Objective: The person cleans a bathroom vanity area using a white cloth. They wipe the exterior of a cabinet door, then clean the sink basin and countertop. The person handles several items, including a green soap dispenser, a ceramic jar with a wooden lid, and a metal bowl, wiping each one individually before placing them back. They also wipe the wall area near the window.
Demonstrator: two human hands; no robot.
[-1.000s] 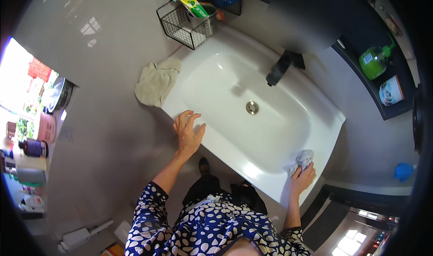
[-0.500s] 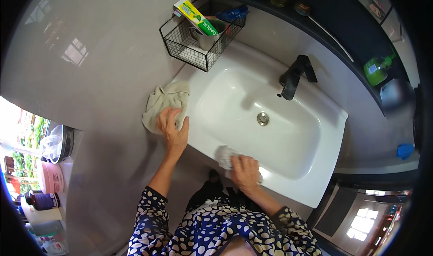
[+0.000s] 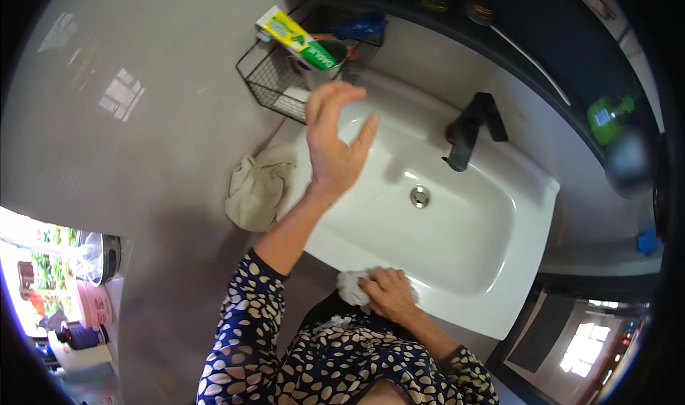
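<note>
My left hand [image 3: 334, 137] is raised over the left rim of the white sink [image 3: 457, 241], fingers apart and holding nothing. Its fingertips come close to the wire basket [image 3: 271, 95], partly covering that basket's front in this view. Inside the basket a metal cup [image 3: 330, 75] has a green and yellow toothpaste tube [image 3: 296, 38] leaning in it. At the sink's front rim, my right hand [image 3: 389, 291] is closed on a crumpled white cloth [image 3: 351, 287]. A beige towel [image 3: 260, 187] lies draped over the sink's left corner.
A black faucet [image 3: 471, 130] stands at the sink's back, with a round drain [image 3: 419, 197] below it. Behind runs a dark curved shelf [image 3: 514, 20] bearing a green pump bottle [image 3: 606, 120]. Several tubs and bottles, including a pink tub [image 3: 93, 304], sit at far left by a window.
My left hand has left the beige towel and moved up and right toward the basket. My right hand keeps the white cloth at the front rim. The whole view has shifted slightly.
</note>
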